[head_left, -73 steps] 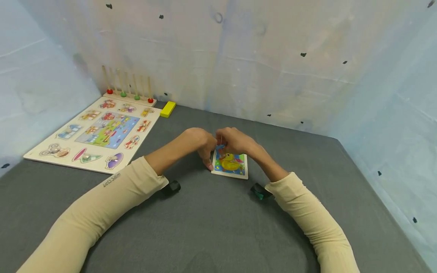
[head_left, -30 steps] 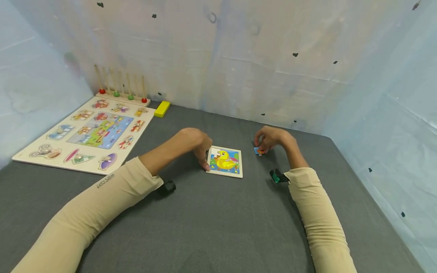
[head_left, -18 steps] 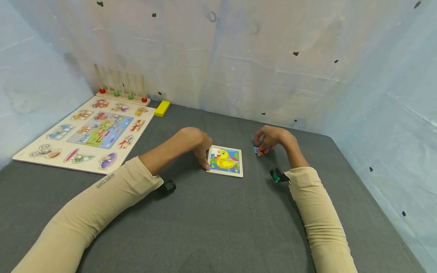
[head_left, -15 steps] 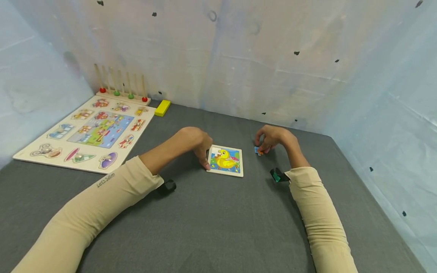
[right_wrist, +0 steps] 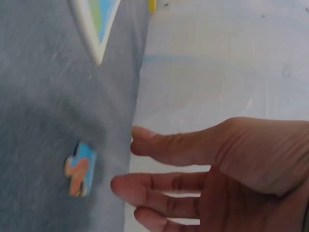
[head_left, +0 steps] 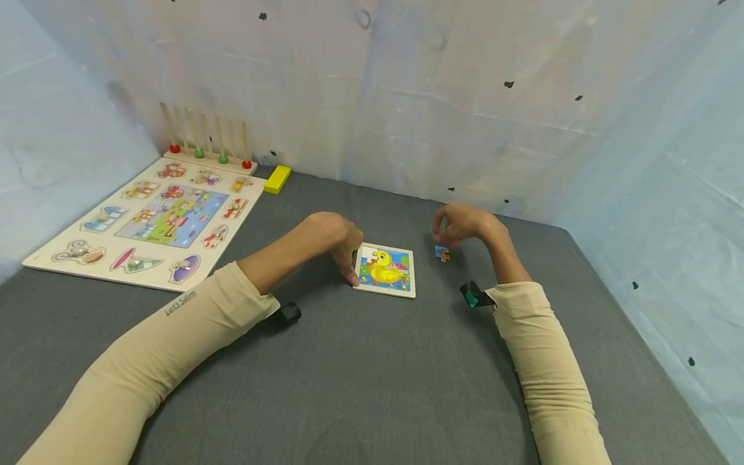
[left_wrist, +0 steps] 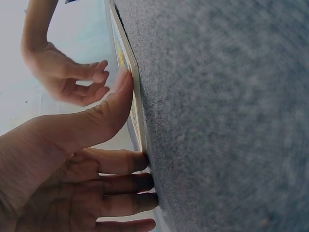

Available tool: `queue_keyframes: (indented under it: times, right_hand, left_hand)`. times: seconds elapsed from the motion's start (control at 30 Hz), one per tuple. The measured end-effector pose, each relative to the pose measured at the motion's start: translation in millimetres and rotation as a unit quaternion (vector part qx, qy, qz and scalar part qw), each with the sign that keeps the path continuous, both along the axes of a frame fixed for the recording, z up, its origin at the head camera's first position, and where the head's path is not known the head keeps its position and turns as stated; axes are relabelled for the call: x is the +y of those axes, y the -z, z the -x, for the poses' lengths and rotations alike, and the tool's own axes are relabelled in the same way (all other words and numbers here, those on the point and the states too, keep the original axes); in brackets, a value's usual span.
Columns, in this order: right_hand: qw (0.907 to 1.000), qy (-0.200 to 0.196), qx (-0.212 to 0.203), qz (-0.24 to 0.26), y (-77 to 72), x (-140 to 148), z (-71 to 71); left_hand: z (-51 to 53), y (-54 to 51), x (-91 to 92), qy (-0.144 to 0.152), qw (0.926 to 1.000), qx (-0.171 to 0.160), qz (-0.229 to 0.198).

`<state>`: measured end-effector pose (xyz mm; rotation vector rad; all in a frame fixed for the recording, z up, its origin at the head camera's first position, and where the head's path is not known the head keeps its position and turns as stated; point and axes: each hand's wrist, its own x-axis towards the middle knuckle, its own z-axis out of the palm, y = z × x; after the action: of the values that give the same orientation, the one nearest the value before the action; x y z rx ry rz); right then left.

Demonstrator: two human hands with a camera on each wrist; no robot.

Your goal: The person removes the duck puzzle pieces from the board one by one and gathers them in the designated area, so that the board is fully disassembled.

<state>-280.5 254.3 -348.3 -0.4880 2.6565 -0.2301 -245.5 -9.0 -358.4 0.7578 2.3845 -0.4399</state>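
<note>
A loose jigsaw piece [head_left: 442,253], blue and orange, lies on the grey counter [head_left: 354,368], to the right of the duck puzzle [head_left: 385,272] and apart from its frame. Your right grip [head_left: 460,223], a bare hand, hangs just above the piece and touches nothing. The right wrist view shows a clear gap between your thumb and forefinger, with nothing held and the piece lying a little way off their tips.

The step in hand appears to be dealing with this single piece; whether you are about to lift it or leave it there cannot be told. If it is to be lifted, the next move calls for lowering the right fingertips and pinching its thin edges, with the left side steadying the frame.

The puzzle, a yellow duck in a pale frame, lies flat, left of the piece. Your left grip [head_left: 344,248] holds the frame's left side, thumb at the near corner and forefinger at the far one, the other fingers stretched out behind.

Farther left lies a large knobbed puzzle board [head_left: 165,252], with a yellow block [head_left: 278,179] by its far right corner and a peg stand [head_left: 211,161] along its far edge.
</note>
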Motion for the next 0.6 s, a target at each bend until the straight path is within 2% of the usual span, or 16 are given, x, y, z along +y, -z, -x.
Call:
queue_keyframes:
  times: [0.13, 0.33, 0.43, 0.6]
  right_hand:
    - [0.9984, -0.045, 0.018, 0.028, -5.2, -13.1, -4.7]
    - [0.994, -0.103, 0.029, 0.025, -8.6, -34.1, -12.0]
    - [0.9917, -0.126, 0.023, 0.016, -7.0, -43.4, -14.4]
    - [0.9882, -0.152, -0.012, 0.005, -2.7, -58.9, -17.7]
  left_hand:
    - [-0.2, -0.5, -0.1, -0.001, 1.0, -0.001, -0.002]
    - [-0.6, -0.2, -1.3, -0.004, 1.0, -0.004, -0.007]
    - [-0.7, -0.4, -1.0, -0.002, 0.9999, -0.005, -0.008]
    - [0.5, -0.5, -0.7, 0.0, 1.0, -0.003, -0.006]
